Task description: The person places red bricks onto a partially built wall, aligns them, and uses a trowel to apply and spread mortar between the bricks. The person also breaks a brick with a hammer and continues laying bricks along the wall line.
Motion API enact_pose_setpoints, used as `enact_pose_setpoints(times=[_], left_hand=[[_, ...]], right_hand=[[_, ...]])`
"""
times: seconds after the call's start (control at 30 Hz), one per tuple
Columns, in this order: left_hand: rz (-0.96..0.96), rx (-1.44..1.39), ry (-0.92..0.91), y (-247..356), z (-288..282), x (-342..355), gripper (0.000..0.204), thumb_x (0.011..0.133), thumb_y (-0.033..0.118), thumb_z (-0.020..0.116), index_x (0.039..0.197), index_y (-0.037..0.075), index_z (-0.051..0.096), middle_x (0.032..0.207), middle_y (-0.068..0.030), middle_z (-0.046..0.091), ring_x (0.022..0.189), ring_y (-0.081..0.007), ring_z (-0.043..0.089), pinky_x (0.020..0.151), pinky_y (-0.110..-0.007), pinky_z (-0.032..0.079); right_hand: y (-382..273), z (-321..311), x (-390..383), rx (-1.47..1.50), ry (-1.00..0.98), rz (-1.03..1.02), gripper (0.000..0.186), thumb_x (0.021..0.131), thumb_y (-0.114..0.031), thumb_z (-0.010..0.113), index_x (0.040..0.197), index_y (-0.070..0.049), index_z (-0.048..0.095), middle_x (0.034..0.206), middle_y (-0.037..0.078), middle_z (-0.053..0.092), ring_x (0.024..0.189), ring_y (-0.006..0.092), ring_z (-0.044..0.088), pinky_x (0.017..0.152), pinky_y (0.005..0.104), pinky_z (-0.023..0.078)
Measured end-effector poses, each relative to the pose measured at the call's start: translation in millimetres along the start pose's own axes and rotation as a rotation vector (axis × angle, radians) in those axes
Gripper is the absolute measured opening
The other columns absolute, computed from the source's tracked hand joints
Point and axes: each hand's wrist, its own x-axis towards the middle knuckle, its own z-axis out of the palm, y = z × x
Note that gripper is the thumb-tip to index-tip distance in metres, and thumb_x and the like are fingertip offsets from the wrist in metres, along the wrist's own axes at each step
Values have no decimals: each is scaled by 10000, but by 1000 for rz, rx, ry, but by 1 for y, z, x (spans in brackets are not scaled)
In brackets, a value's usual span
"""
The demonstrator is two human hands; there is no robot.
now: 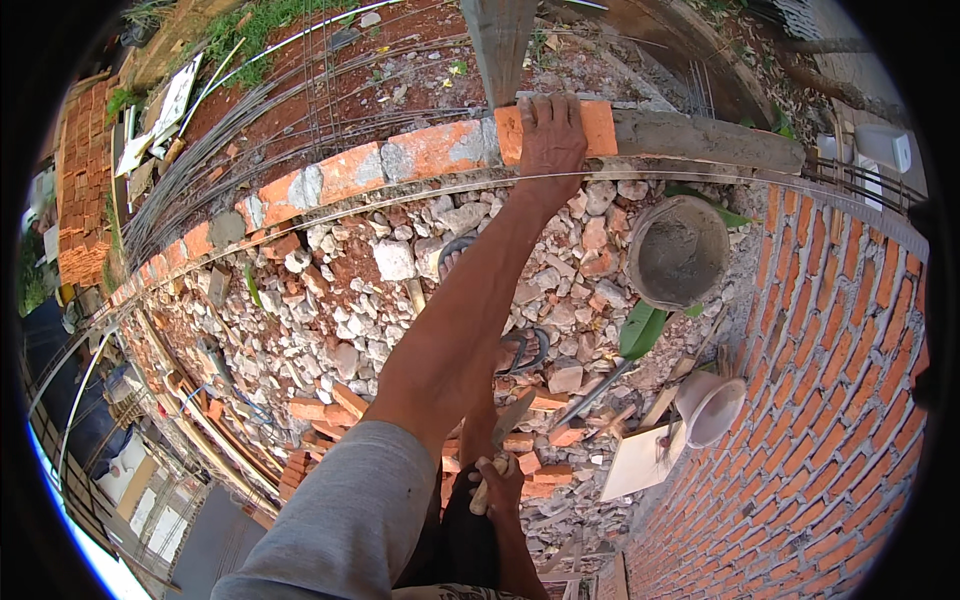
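Observation:
My left hand (553,135) is closed over an orange brick (599,128), with its fingers across the top. This brick sits on the low wall at the foot of a grey post, beside a strip of wet grey mortar (700,138) on the right. On its left runs a row of laid bricks (352,170) smeared with mortar. Low in the picture, close to my body, my right hand (503,484) grips a trowel (512,420) by its wooden handle, blade pointing up and away. A taut string (420,183) crosses in front of the wall, under my left wrist.
A bucket of mortar (680,252) stands on the rubble at right, with a paler bucket (712,408) nearer. A brick wall (830,370) rises along the right side. Loose bricks (325,411) lie near my sandalled feet. Steel rods (215,150) lie beyond the low wall.

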Motion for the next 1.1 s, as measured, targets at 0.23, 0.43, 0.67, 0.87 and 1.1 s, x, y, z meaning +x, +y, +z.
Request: enact_pose_setpoints(times=[0.23, 0.43, 0.67, 0.87, 1.1], left_hand=[[-181, -229, 122, -31, -29, -67, 691, 765, 141, 709, 1337, -121, 422, 1284, -272, 479, 1266, -428, 450, 1059, -496, 379], [-688, -596, -30, -71, -9, -46, 562, 780, 371, 808, 1113, -55, 651, 756, -160, 678, 675, -269, 657, 652, -407, 515], [-603, -717, -74, -70, 5, -35, 379, 680, 314, 851, 900, 22, 752, 729, -182, 702, 692, -343, 693, 657, -443, 522], [-556, -605, -211, -77, -6, -29, 365, 767, 295, 817, 958, -7, 742, 667, -104, 693, 604, -241, 665, 610, -382, 511], [-192, -177, 94, -54, -26, -59, 776, 723, 217, 785, 1337, -86, 422, 1182, -293, 533, 1037, -415, 556, 869, -497, 465]], right_hand=[[-1, -3, 6, -33, 23, 32, 301, 861, -146, 721, 1071, -49, 529, 759, 54, 607, 567, 144, 620, 449, 284, 527], [-57, 6, 26, 70, -61, -133, 320, 862, -82, 698, 1092, -37, 481, 790, 56, 593, 561, 122, 587, 460, 292, 532], [-220, 21, 66, -554, 139, -791, 541, 878, -57, 609, 1378, 30, 423, 930, 89, 597, 717, 149, 572, 617, 294, 490], [-318, 38, 65, -614, 258, -1000, 571, 859, -53, 634, 1373, 40, 404, 918, 207, 643, 778, 280, 625, 724, 392, 505], [-214, 34, 86, -432, 259, -924, 575, 860, -113, 614, 1365, 57, 399, 857, 224, 646, 715, 313, 634, 687, 410, 514]])
